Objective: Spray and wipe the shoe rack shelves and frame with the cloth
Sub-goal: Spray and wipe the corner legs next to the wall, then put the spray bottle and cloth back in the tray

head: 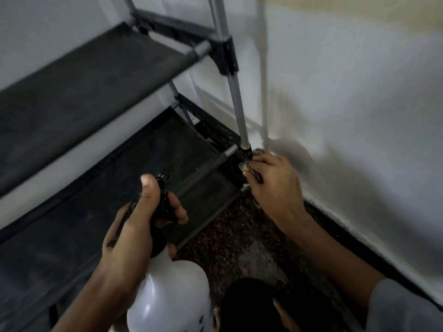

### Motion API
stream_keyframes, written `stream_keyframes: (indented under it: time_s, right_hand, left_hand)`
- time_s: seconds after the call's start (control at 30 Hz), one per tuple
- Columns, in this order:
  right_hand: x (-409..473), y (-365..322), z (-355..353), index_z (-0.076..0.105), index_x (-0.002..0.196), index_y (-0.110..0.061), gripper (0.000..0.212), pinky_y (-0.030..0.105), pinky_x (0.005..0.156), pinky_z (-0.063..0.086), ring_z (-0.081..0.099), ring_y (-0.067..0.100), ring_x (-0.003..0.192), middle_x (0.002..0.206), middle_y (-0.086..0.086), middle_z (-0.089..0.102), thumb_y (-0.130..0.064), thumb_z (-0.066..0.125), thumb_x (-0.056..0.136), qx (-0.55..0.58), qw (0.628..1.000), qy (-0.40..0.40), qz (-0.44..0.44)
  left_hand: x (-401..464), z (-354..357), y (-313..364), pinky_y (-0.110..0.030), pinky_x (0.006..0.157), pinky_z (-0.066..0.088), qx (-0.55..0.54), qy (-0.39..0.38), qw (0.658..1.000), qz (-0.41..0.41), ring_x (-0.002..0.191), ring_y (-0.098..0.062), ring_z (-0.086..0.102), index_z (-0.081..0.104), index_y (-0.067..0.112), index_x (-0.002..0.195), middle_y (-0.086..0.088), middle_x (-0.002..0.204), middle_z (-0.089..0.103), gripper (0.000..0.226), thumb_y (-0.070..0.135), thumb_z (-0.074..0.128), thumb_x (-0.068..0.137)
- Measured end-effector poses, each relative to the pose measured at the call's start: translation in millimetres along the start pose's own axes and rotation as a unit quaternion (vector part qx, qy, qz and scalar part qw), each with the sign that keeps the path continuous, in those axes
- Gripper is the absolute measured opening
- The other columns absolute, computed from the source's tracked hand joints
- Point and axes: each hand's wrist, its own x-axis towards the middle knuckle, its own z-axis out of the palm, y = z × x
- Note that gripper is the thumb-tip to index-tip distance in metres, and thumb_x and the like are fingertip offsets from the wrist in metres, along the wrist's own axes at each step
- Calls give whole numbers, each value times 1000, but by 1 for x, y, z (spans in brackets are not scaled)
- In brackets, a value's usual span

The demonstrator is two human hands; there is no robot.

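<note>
The shoe rack has dark fabric shelves and grey metal poles with black joints. My right hand grips a brownish cloth and presses it against the black foot joint at the bottom of the front right pole, close to the wall. My left hand grips the black trigger head of a white spray bottle, thumb up, nozzle pointing toward the lowest shelf. Most of the cloth is hidden inside my hand.
A white wall with a dark base strip runs along the right, very near the rack's pole. The floor is dark speckled stone. My dark-clad knee shows at the bottom of the view.
</note>
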Motion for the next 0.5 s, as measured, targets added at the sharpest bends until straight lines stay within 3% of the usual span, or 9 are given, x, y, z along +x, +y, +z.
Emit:
stream_keyframes:
  time_s: [0.2, 0.33, 0.5]
  right_hand:
    - [29, -41, -60, 76, 92, -10, 11, 35, 67, 52, 58, 25, 83, 100, 0, 69, -16, 70, 84, 17, 995, 49, -85]
    - [66, -87, -107, 75, 93, -10, 13, 29, 70, 44, 56, 24, 83, 100, -1, 69, -18, 67, 87, 14, 986, 98, -138]
    - [96, -140, -167, 74, 92, -13, 15, 26, 72, 38, 54, 22, 87, 101, -4, 67, -21, 62, 90, 14, 980, 95, -177]
  left_hand:
    - [-38, -27, 40, -31, 46, 43, 18, 24, 998, 56, 55, -5, 61, 69, 28, 55, 2, 62, 65, 59, 74, 38, 74]
    - [-72, -48, 71, -34, 46, 44, 22, 81, 991, 100, 61, -10, 65, 70, 27, 60, -1, 69, 68, 67, 90, 46, 65]
    - [-119, -74, 107, -32, 46, 49, 12, 174, 974, 147, 73, -16, 67, 68, 26, 66, -5, 76, 71, 63, 84, 42, 70]
